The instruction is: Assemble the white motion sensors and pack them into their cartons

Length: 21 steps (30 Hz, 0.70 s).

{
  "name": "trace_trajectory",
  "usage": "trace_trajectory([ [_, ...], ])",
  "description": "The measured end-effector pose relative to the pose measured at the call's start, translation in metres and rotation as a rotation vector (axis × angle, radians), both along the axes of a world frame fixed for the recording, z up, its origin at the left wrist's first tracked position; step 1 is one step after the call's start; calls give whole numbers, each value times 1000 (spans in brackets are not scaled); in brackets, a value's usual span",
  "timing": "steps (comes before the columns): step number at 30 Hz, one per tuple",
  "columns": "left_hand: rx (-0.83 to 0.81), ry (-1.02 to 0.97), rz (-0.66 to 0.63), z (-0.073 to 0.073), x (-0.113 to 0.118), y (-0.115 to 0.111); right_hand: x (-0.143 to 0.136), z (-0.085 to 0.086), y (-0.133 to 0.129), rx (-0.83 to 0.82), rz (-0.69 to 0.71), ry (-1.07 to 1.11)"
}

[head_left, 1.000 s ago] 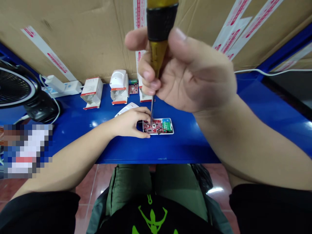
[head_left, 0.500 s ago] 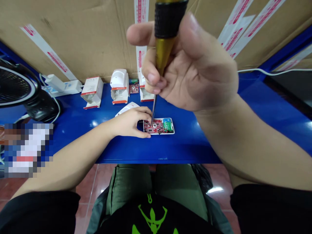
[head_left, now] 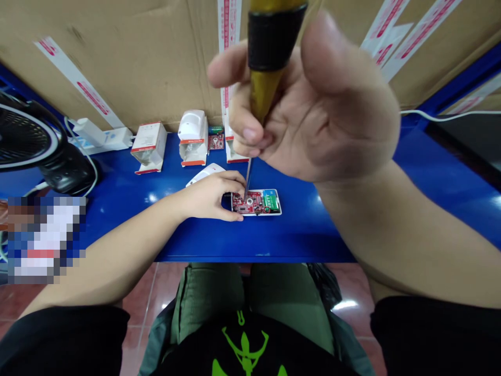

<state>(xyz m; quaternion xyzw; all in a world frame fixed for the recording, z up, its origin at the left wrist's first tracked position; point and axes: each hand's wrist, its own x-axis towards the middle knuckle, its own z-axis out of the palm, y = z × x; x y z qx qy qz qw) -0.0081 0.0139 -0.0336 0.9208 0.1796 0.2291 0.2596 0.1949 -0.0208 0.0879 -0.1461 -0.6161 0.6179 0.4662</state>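
Note:
A red circuit board with a green-blue battery at its right end sits in a shallow white casing on the blue table. My left hand grips the casing's left end between thumb and fingers. In my right hand is a screwdriver with a yellow handle and black grip, held nearly upright. Its thin shaft reaches down to the left part of the board; the exact spot at the tip is too small to tell. A white cover lies just behind my left hand.
Small open boxes stand along the back, one with a white sensor housing on it. Another red board lies between boxes. A black fan and power strip are at left. Behind rises a cardboard wall.
My right hand has turned slightly on the screwdriver, its thumb and palm shifting right. The shaft still meets the left part of the board, and my left hand keeps its hold.

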Motion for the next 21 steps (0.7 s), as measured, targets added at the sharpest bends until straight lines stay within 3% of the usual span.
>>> trace_trajectory([
  [4,24,4,-7,-2,0,1,5,-5,5,91,10,36],
  [9,7,23,3,-2,0,0,-6,-32,20,306,-256,52],
  [12,-6,37,16,-1,-1,0,-10,-40,23,397,-371,122],
  [19,-4,50,11,-1,-1,1,6,-29,25,631,-291,56],
  [21,4,62,18,0,-1,0,12,-23,24,541,-273,-74],
])
